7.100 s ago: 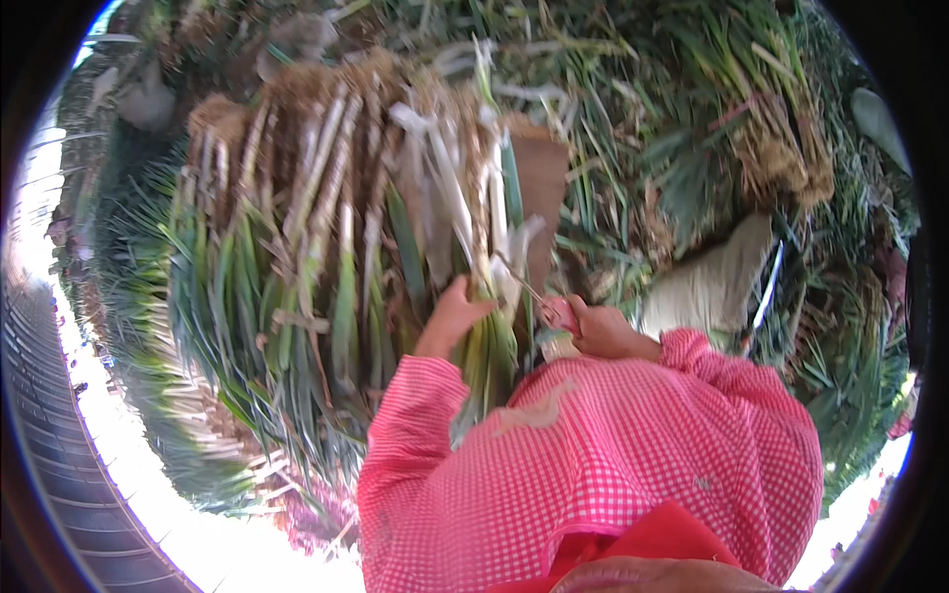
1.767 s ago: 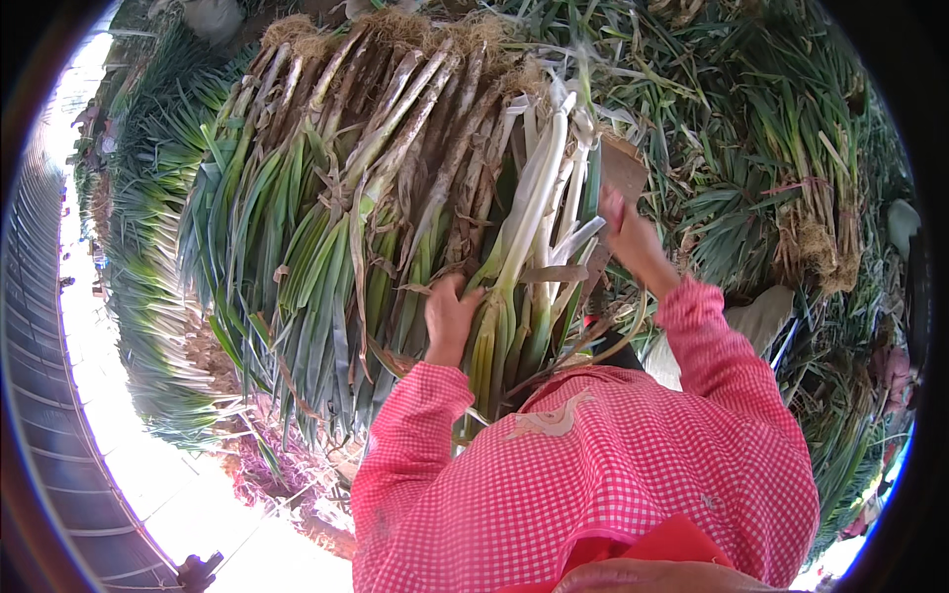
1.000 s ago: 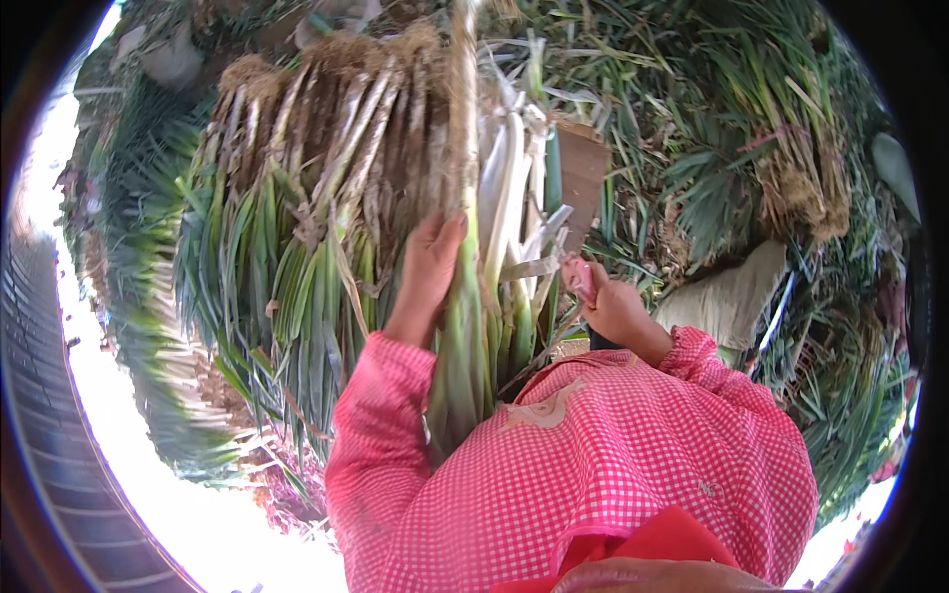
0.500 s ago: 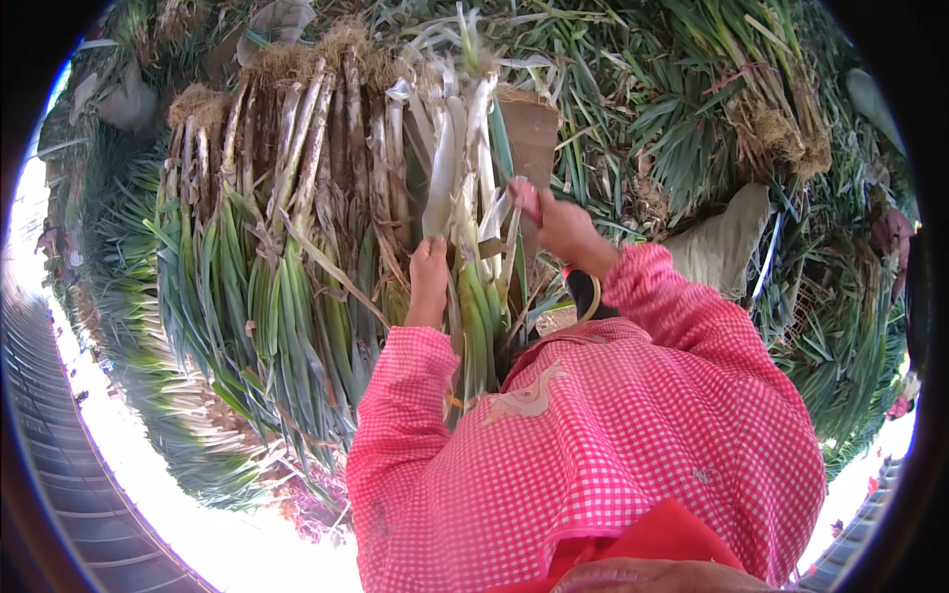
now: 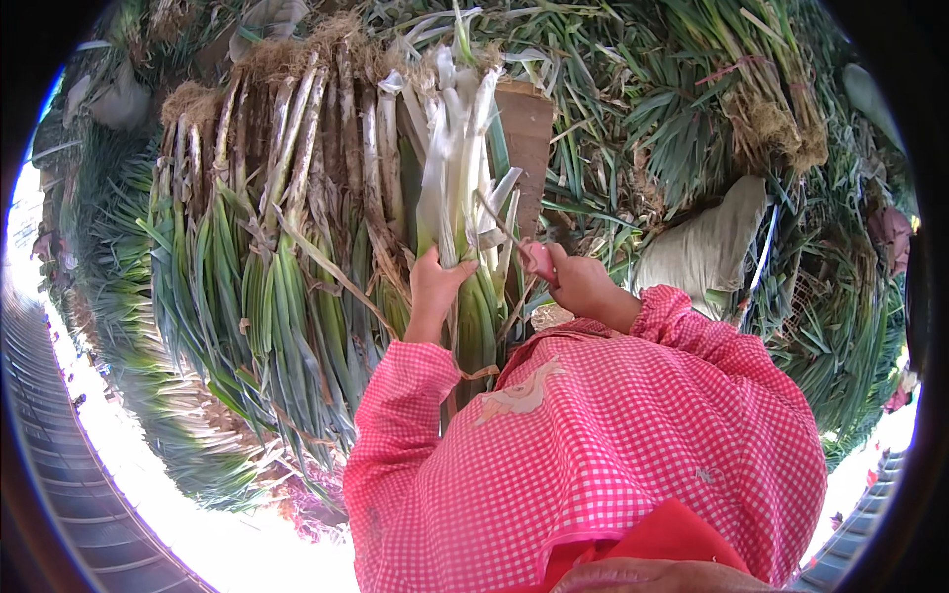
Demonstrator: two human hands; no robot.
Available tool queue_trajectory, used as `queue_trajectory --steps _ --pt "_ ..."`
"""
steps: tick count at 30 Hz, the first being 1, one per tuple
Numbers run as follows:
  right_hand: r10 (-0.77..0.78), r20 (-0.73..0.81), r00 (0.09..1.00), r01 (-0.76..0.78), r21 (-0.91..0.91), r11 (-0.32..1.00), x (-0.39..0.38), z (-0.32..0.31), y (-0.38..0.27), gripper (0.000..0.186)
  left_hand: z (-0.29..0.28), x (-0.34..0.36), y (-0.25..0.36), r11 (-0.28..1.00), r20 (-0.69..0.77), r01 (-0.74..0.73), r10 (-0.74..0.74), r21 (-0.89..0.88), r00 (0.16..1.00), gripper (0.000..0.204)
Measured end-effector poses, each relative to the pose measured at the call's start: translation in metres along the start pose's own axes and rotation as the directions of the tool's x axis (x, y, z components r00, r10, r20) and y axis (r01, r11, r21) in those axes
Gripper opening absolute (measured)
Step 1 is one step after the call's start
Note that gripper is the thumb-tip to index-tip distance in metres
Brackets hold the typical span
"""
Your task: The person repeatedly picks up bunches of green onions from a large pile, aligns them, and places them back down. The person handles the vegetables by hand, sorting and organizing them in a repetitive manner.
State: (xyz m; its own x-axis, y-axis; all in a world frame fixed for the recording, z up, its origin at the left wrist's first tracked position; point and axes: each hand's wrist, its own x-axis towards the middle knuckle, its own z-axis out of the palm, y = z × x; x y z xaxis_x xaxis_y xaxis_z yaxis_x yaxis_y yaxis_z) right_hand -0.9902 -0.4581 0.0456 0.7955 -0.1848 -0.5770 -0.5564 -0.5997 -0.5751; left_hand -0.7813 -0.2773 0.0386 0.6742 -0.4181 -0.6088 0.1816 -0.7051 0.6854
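Note:
My left hand (image 5: 435, 285) is closed round a leek where its white shaft meets the green leaves, with the thumb laid across it. Pale, cleaned leeks (image 5: 461, 178) lie under and beside it, their white ends pointing away from me. In my right hand (image 5: 587, 289) is a knife (image 5: 539, 261) with a pinkish-red handle. Its thin blade slants up and left, close to the leek stalks. To the left lies a row of untrimmed leeks (image 5: 297, 148) with brown outer skins and shaggy roots.
A brown board (image 5: 526, 138) shows behind the pale leeks. Tied leeks (image 5: 776, 109) lie at the far right, above a pale cloth sack (image 5: 704, 247). Loose green leaves (image 5: 603, 79) cover the ground at the back. More stacked leeks (image 5: 188, 385) line the left side.
My right hand with the knife has come down toward me, and the blade now shows clearly. My left thumb has spread across the leek; before, the hand was more upright.

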Motion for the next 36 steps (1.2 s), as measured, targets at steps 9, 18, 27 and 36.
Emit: queue_trajectory --steps 9,18,27,36 --pt "0.097 -0.044 0.994 -0.096 0.029 0.995 0.028 -0.032 -0.022 0.039 -0.001 0.002 0.0 1.0 -0.059 0.023 -0.022 0.012 0.998 0.042" --pt "0.066 -0.155 0.986 -0.05 0.101 0.994 0.094 -0.066 -0.018 0.036 0.0 0.006 0.002 0.997 0.051 0.069 -0.068 -0.018 0.996 0.047" --pt "0.169 0.008 0.986 -0.168 0.114 0.979 0.1 -0.094 -0.033 0.048 -0.013 -0.005 -0.005 0.981 0.158 0.082 -0.054 -0.175 0.986 0.05" --pt "0.175 -0.361 0.916 -0.157 0.079 0.984 0.114 -0.081 -0.019 0.037 -0.079 -0.079 -0.06 0.981 -0.088 0.182 -0.176 0.067 0.98 0.048"
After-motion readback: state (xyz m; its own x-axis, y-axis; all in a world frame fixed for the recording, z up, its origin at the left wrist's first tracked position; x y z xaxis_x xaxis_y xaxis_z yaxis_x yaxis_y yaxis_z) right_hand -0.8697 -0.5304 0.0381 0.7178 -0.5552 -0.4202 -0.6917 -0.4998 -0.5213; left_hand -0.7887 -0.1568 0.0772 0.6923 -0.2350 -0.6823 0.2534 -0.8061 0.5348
